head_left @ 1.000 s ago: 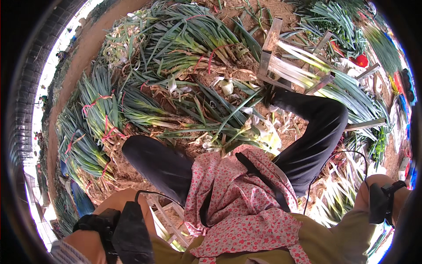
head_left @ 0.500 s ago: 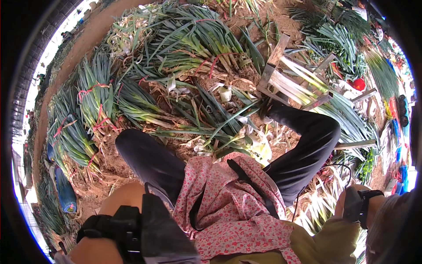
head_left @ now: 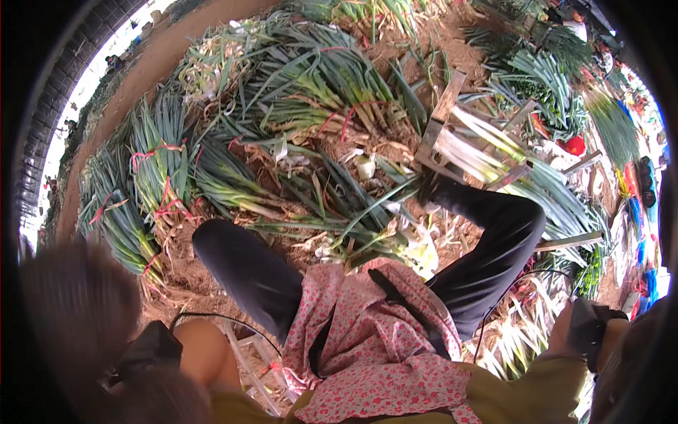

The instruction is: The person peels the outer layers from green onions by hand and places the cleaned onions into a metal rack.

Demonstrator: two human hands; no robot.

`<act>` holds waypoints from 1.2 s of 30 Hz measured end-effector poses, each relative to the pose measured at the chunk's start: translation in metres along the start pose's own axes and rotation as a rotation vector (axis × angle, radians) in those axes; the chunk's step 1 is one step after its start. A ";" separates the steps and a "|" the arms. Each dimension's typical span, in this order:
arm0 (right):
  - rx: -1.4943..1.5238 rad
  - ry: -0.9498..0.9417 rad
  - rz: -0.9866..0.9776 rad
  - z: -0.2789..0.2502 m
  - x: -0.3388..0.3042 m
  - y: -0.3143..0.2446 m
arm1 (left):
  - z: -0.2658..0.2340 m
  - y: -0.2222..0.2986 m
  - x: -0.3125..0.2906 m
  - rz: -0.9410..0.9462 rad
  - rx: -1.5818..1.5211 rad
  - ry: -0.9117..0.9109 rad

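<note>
Showing as dark blurs, the left hand (head_left: 81, 300) and right hand (head_left: 632, 364) sit at the edges of view; I cannot tell whether either is spread or clamped. Beyond the left lies a red-tied leek bundle (head_left: 119, 227); near the right, pale stalks (head_left: 521, 333) spread out.

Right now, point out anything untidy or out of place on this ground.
Loose green onion leaves and pale peelings lie strewn beyond the floral apron, looking messy beside the red-tied green onion bundles.
</note>
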State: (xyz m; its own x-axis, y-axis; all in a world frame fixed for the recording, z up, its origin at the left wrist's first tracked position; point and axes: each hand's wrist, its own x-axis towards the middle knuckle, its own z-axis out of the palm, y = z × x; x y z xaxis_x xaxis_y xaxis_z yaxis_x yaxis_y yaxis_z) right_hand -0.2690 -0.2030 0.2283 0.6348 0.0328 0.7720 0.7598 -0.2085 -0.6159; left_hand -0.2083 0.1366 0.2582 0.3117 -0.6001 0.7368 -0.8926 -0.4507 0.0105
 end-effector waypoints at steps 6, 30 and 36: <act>-0.009 0.023 -0.018 -0.004 -0.002 -0.009 | -0.010 0.009 -0.001 -0.043 0.071 0.033; 0.143 -0.181 0.018 0.080 0.048 0.070 | -0.009 -0.041 -0.040 -0.399 0.223 0.066; 0.161 -0.316 0.058 0.138 0.067 0.090 | 0.000 -0.071 -0.056 -0.572 0.251 0.051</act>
State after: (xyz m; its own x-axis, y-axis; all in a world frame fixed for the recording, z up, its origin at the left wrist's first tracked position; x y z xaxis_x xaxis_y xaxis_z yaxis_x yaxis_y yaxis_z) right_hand -0.1390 -0.0844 0.2028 0.6708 0.3309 0.6638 0.7175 -0.0629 -0.6937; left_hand -0.1620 0.2023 0.2156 0.6961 -0.1886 0.6927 -0.4836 -0.8363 0.2584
